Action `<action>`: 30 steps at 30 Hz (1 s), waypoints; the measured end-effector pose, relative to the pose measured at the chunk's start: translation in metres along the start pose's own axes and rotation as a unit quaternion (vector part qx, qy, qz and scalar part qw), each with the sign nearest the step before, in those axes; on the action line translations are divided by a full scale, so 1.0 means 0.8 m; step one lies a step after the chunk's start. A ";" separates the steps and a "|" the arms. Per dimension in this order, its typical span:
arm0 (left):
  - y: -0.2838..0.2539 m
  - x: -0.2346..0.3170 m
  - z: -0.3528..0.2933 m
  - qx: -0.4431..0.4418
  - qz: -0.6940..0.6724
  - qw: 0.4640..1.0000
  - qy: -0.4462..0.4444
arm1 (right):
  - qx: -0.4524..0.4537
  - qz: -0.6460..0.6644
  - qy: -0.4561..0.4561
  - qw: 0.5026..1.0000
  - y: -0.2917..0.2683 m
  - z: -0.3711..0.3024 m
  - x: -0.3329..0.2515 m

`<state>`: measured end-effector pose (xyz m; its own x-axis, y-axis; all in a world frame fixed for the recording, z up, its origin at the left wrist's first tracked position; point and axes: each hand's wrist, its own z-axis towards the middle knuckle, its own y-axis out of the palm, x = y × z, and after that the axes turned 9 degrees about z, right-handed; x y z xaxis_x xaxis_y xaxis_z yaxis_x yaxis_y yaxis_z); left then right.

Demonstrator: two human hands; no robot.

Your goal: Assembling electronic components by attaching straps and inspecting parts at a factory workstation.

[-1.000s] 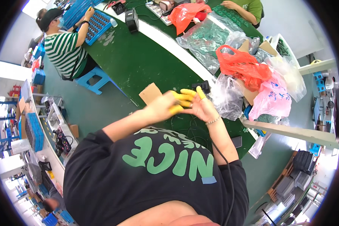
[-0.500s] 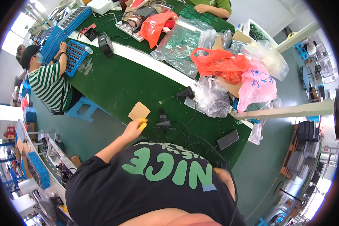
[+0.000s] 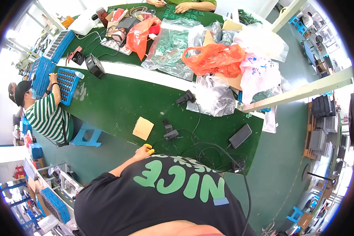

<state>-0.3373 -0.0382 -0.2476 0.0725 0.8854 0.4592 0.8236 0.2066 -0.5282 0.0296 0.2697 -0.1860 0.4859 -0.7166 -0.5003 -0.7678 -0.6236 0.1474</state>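
From the head view, a worker's left hand (image 3: 144, 150), wearing yellow finger covers (image 3: 148, 146), was at the near edge of a green table (image 3: 118, 103), near a cardboard square (image 3: 142, 128) lying flat. Whether its grip was spread or pressed together could not be told; the right hand was out of sight. Farther right lay a black cabled device (image 3: 171, 135) and a dark rectangular device (image 3: 240, 136); a red plastic bag (image 3: 214, 61) sat at the far right.
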 end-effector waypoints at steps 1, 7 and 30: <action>0.000 0.000 -0.001 -0.001 -0.023 1.000 -0.007 | 0.003 0.002 -0.003 1.000 0.001 -0.001 0.001; -0.007 -0.003 0.004 -0.021 -0.024 0.999 0.001 | 0.007 0.013 -0.003 1.000 0.008 -0.002 0.012; -0.029 0.052 0.018 0.054 -0.147 0.985 0.068 | 0.016 0.021 -0.022 0.999 0.008 -0.018 0.019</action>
<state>-0.3614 -0.0003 -0.2263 -0.0801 0.7178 0.6916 0.7565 0.4956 -0.4268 0.0380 0.2503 -0.1803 0.4355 -0.7269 -0.5310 -0.7999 -0.5830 0.1420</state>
